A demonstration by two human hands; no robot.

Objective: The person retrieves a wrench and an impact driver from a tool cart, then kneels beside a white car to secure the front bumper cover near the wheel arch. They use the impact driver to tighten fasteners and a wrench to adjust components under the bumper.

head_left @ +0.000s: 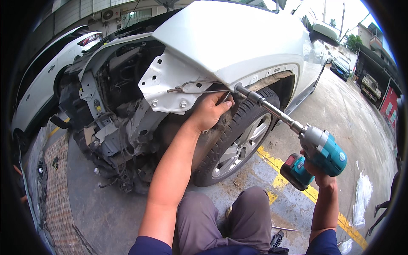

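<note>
My right hand grips a teal and silver impact wrench with a battery underneath. Its long extension runs up-left to a socket at the lower corner of the white fender. My left hand is closed on a thin, looped metal tool just left of the socket, below the fender edge. The tool lies across a white bracket with holes and bolts. The fingertips are partly hidden. The tire sits directly beneath both hands.
The car's exposed front structure fills the left, beside a patterned mat and another white car. Crumpled plastic lies on the concrete at right, near yellow floor lines. Parts of other people show at both side edges. My knees are below the wheel.
</note>
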